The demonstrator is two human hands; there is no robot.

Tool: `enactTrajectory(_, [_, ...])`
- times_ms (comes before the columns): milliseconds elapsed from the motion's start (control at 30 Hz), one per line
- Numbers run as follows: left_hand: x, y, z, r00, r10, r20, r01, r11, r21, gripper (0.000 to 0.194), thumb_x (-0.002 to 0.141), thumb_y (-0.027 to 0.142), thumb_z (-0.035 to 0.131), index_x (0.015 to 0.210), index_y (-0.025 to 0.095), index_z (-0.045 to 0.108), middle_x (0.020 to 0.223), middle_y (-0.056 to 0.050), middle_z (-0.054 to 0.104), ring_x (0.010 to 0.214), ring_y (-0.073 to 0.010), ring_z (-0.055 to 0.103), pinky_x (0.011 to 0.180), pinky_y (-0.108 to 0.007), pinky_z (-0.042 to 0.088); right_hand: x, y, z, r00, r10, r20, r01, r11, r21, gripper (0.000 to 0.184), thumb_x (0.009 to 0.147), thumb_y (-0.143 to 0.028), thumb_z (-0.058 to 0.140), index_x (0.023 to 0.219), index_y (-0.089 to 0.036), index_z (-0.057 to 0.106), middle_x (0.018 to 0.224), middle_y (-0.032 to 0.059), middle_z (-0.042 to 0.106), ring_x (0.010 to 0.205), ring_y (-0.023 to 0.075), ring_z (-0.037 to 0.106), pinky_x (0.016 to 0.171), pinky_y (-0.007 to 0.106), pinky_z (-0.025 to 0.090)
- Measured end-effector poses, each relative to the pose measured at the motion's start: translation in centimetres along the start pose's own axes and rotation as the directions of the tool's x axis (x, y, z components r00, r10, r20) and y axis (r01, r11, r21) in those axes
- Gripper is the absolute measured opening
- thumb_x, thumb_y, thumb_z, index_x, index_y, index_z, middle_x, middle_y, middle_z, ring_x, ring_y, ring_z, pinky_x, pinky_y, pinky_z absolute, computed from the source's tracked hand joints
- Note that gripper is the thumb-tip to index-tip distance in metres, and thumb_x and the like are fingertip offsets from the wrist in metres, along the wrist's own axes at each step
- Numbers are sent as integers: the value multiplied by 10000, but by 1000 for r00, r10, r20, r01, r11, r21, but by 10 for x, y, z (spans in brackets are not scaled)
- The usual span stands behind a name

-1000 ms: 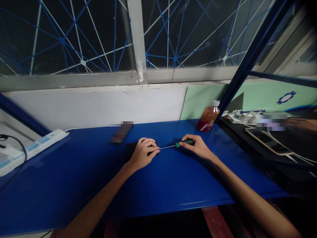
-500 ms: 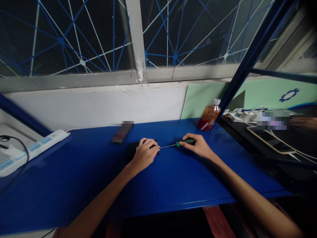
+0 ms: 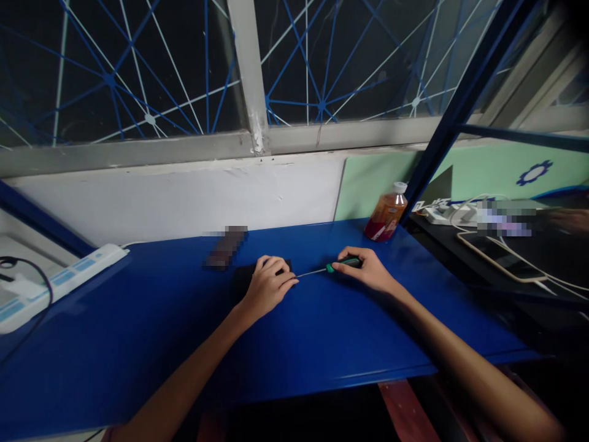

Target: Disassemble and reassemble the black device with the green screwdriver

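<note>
- The step in hand, as I judge it, is working the screwdriver at the right-hand end of the black box, where the metal shaft runs in close to the fingertips.
- The left hand is closed over the box, fingers bent across its top and thumb low at the right end – whether it also pinches the tip, I cannot tell.
- The right hand has thumb and fingers closed on the dark and green handle, with no visible gap in the grip.
- The box lies on the blue table, in front of the person and just nearer than a blurred dark object. The bottle stands at the back, beyond the right hand.
- The next move seems to call for a steady box and a shaft in line with the point being worked – small finger movements, light pressure. Whether the tip is seated is hidden, so that would need checking before any force.
</note>
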State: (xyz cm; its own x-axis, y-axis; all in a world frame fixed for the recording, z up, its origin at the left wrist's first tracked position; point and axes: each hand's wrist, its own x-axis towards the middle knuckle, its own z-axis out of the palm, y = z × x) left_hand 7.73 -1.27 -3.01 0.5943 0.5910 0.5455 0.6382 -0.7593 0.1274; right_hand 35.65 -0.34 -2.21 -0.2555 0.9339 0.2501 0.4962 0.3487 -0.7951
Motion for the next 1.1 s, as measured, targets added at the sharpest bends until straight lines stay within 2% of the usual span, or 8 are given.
enactTrajectory(267, [5, -5, 3, 998, -11, 68, 12, 1000, -7, 192, 952, 281, 545, 908, 217, 721, 874, -37, 642, 936, -202, 558, 904, -408, 348, 0, -7, -10, 1000, -2, -24, 4, 995, 95, 348, 773, -501, 678, 730, -159, 631, 603, -26, 482, 545, 103, 367, 511, 252, 269])
enactTrajectory(500, [35, -5, 22, 984, 12, 179, -19, 999, 33, 191, 935, 337, 573, 922, 234, 734, 1021, -41, 644, 1025, -221, 539, 925, -426, 319, 0, -12, -23, 994, -13, -113, 29, 990, 139, 344, 775, -495, 677, 717, -160, 623, 607, -24, 489, 532, 98, 367, 505, 251, 273])
enactTrajectory(667, [45, -12, 17, 960, -156, 234, 165, 986, -21, 272, 845, 450, 669, 1026, 251, 709, 1065, -34, 654, 1001, -228, 561, 849, -380, 383, 0, -12, -27, 989, -28, -145, 45, 992, 114, 337, 776, -493, 678, 730, -163, 626, 609, -24, 488, 534, 101, 375, 501, 252, 273])
enactTrajectory(767, [38, -26, -6, 932, -184, 313, 219, 972, -82, 355, 842, 503, 648, 1132, 298, 662, 1147, -23, 634, 1046, -232, 559, 885, -379, 396, 0, -11, -29, 985, -37, -171, 54, 994, 98, 342, 778, -502, 671, 736, -165, 630, 613, -19, 502, 530, 102, 387, 497, 254, 280])
enactTrajectory(833, [29, -36, -22, 902, -120, 414, 177, 979, -103, 469, 810, 579, 640, 1208, 332, 618, 1247, -35, 589, 1123, -261, 530, 913, -396, 397, -1, -12, -31, 982, -40, -185, 56, 995, 84, 345, 777, -504, 670, 741, -163, 632, 615, -14, 512, 530, 103, 395, 495, 254, 290])
enactTrajectory(900, [17, -44, -34, 892, -87, 443, 128, 990, -64, 591, 746, 628, 673, 1259, 346, 586, 1347, -65, 518, 1168, -302, 503, 928, -427, 394, -1, -12, -32, 979, -40, -200, 54, 996, 68, 349, 774, -507, 673, 746, -161, 634, 618, -6, 521, 527, 103, 403, 490, 255, 302])
enactTrajectory(1000, [-1, -48, -36, 907, -77, 414, 73, 997, 25, 585, 765, 610, 667, 1276, 338, 580, 1356, -92, 510, 1155, -315, 514, 919, -447, 395, -2, -13, -34, 976, -27, -218, 41, 997, 60, 360, 770, -517, 674, 764, -159, 636, 635, 7, 544, 516, 103, 423, 475, 255, 321])
enactTrajectory(1100, [-12, -47, -26, 930, -63, 362, 40, 997, 71, 521, 836, 574, 608, 1298, 339, 561, 1245, -84, 589, 1082, -283, 552, 869, -411, 411, -2, -11, -34, 976, -4, -218, 19, 998, 66, 369, 771, -523, 672, 779, -156, 635, 634, 13, 552, 500, 103, 436, 455, 251, 328])
